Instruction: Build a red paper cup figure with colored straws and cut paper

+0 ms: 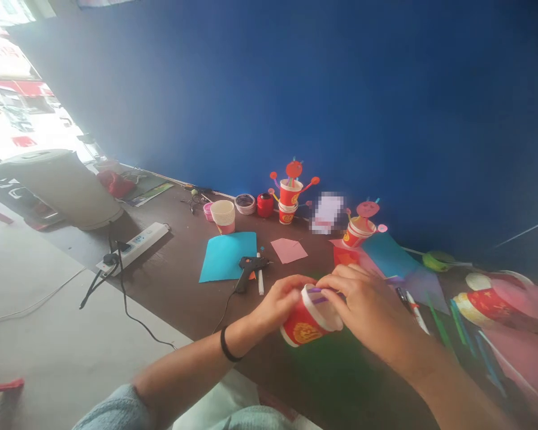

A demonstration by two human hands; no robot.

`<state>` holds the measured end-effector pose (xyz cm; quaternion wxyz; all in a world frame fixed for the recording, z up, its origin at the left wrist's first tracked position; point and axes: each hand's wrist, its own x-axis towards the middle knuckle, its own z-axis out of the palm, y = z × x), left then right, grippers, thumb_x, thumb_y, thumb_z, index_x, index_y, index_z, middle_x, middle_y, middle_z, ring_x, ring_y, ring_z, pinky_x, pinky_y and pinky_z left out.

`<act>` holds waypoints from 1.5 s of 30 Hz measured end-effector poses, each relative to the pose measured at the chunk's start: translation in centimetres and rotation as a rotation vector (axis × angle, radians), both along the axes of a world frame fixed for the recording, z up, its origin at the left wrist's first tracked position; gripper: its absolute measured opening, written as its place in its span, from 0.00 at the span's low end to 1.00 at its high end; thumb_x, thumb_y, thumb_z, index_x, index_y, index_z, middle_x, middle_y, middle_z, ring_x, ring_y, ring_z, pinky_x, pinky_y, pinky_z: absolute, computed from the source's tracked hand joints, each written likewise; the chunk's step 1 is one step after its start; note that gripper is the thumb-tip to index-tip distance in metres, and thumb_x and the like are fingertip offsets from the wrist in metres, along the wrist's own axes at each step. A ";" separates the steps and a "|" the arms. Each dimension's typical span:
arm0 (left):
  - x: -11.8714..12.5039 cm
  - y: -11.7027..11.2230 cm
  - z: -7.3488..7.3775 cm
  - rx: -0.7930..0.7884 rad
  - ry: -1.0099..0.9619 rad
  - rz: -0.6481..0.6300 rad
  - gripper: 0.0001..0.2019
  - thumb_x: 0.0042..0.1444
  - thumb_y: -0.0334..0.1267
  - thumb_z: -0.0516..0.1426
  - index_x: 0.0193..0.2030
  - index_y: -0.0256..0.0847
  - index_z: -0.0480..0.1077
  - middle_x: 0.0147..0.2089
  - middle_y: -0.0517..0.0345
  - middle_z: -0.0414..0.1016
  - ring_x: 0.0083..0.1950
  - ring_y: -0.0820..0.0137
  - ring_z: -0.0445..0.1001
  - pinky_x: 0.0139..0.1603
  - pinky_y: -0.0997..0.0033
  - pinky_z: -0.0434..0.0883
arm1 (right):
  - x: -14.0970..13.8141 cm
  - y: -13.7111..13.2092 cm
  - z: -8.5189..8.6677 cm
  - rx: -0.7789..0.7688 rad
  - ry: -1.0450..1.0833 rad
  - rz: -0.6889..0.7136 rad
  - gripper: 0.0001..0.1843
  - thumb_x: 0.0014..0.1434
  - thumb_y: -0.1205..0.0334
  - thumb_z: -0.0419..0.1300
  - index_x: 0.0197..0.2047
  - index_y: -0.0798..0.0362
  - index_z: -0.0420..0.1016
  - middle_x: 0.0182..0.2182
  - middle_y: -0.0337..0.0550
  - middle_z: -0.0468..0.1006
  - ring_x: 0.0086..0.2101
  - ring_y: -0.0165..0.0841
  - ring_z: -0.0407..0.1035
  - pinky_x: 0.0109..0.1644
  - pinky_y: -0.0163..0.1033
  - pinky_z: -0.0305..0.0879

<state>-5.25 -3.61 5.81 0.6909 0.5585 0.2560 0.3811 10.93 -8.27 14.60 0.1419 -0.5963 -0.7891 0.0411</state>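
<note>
A red paper cup with a gold emblem and white rim is tilted above the table, its mouth turned towards my right. My left hand is closed around the cup's far side. At the rim, the thumb and fingers of my right hand pinch a purple strip, which runs over the edge into the cup. My right fingertips hide part of the strip. Beyond my left hand lie a black glue gun and a white marker, partly over a blue paper sheet.
Two decorated cup figures stand at the back. Stacked paper cups are left of them. A power strip with cables and a large pale appliance occupy the left. Pens, coloured strips and pink paper lie right.
</note>
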 end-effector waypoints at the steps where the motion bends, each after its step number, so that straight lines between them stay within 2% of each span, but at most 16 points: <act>1: -0.3 0.0 -0.1 0.101 0.055 -0.056 0.35 0.39 0.58 0.63 0.49 0.35 0.70 0.45 0.48 0.74 0.46 0.59 0.71 0.47 0.65 0.67 | -0.1 -0.1 -0.1 0.017 0.003 -0.006 0.09 0.59 0.67 0.57 0.35 0.45 0.77 0.27 0.37 0.72 0.33 0.34 0.66 0.37 0.39 0.58; 3: -0.8 0.0 -0.4 0.221 0.123 -0.145 0.41 0.32 0.51 0.68 0.54 0.36 0.66 0.48 0.47 0.73 0.49 0.57 0.70 0.49 0.63 0.67 | -0.4 -0.4 -0.1 0.048 0.013 -0.012 0.09 0.58 0.68 0.58 0.35 0.45 0.77 0.26 0.36 0.72 0.32 0.33 0.66 0.35 0.38 0.57; 5: -0.8 -0.2 -0.8 0.252 0.094 -0.153 0.42 0.33 0.47 0.69 0.56 0.38 0.62 0.49 0.46 0.72 0.50 0.56 0.70 0.50 0.62 0.67 | -0.7 -0.8 -0.1 0.084 0.010 -0.010 0.09 0.57 0.69 0.58 0.35 0.46 0.77 0.26 0.36 0.72 0.31 0.33 0.66 0.34 0.38 0.56; 11: -0.2 -0.2 -2.3 0.129 -0.238 -0.092 0.44 0.34 0.48 0.69 0.57 0.44 0.53 0.51 0.46 0.71 0.48 0.59 0.73 0.45 0.63 0.69 | -1.4 -1.7 0.1 0.179 -0.104 0.002 0.09 0.55 0.72 0.59 0.33 0.47 0.76 0.24 0.37 0.71 0.31 0.35 0.65 0.36 0.40 0.52; 15: -0.1 -0.2 -2.3 0.151 -0.237 -0.093 0.43 0.32 0.49 0.69 0.55 0.42 0.55 0.52 0.44 0.71 0.51 0.55 0.71 0.49 0.61 0.67 | -2.3 -2.0 -0.2 0.211 -0.145 0.005 0.09 0.51 0.73 0.61 0.31 0.48 0.76 0.23 0.37 0.71 0.29 0.35 0.63 0.35 0.41 0.48; 20: 0.1 -0.6 -1.5 0.136 -0.229 -0.019 0.40 0.34 0.53 0.67 0.53 0.42 0.57 0.50 0.46 0.72 0.50 0.57 0.72 0.52 0.58 0.66 | -3.2 -2.0 -0.7 0.241 -0.124 0.009 0.10 0.50 0.75 0.59 0.24 0.50 0.72 0.21 0.38 0.71 0.27 0.35 0.61 0.34 0.41 0.46; 27: 0.1 -0.9 -1.2 0.062 -0.250 -0.042 0.41 0.31 0.53 0.68 0.52 0.42 0.57 0.47 0.48 0.73 0.48 0.56 0.73 0.49 0.59 0.67 | -3.3 -2.1 -0.6 0.198 -0.104 -0.002 0.11 0.52 0.75 0.58 0.28 0.49 0.74 0.24 0.38 0.73 0.29 0.36 0.62 0.35 0.41 0.47; 32: -0.4 -0.3 -1.2 0.112 -0.139 -0.048 0.41 0.27 0.59 0.66 0.48 0.38 0.65 0.46 0.47 0.73 0.46 0.56 0.73 0.49 0.60 0.67 | -3.4 -2.2 -0.7 0.168 -0.130 -0.033 0.10 0.54 0.74 0.58 0.30 0.48 0.75 0.25 0.38 0.73 0.30 0.36 0.63 0.36 0.41 0.48; 34: -0.6 0.0 -1.2 0.161 -0.075 -0.111 0.43 0.28 0.59 0.65 0.52 0.36 0.66 0.49 0.45 0.72 0.50 0.53 0.70 0.52 0.59 0.65 | -3.3 -2.1 -0.8 0.182 -0.137 -0.045 0.10 0.55 0.73 0.58 0.31 0.48 0.75 0.25 0.39 0.73 0.31 0.37 0.63 0.36 0.41 0.48; 38: -0.7 0.4 -1.5 0.184 -0.055 -0.225 0.48 0.31 0.55 0.67 0.60 0.39 0.59 0.55 0.44 0.67 0.56 0.53 0.65 0.57 0.57 0.61 | -3.0 -1.9 -1.2 0.199 -0.158 -0.061 0.10 0.55 0.73 0.57 0.33 0.48 0.76 0.25 0.40 0.73 0.31 0.37 0.64 0.37 0.41 0.49; 41: -0.4 0.2 -2.0 0.139 -0.087 -0.200 0.43 0.33 0.53 0.67 0.57 0.39 0.61 0.53 0.45 0.68 0.53 0.56 0.67 0.54 0.59 0.64 | -2.7 -1.7 -1.4 0.182 -0.166 -0.076 0.10 0.55 0.73 0.57 0.32 0.49 0.76 0.25 0.40 0.72 0.31 0.36 0.64 0.36 0.41 0.49; 45: 0.0 0.1 -2.3 0.107 -0.098 -0.147 0.38 0.32 0.54 0.67 0.50 0.37 0.65 0.47 0.48 0.69 0.48 0.60 0.68 0.49 0.64 0.65 | -2.4 -1.7 -1.6 0.169 -0.155 -0.101 0.10 0.56 0.72 0.57 0.32 0.49 0.76 0.25 0.40 0.71 0.31 0.36 0.64 0.36 0.41 0.50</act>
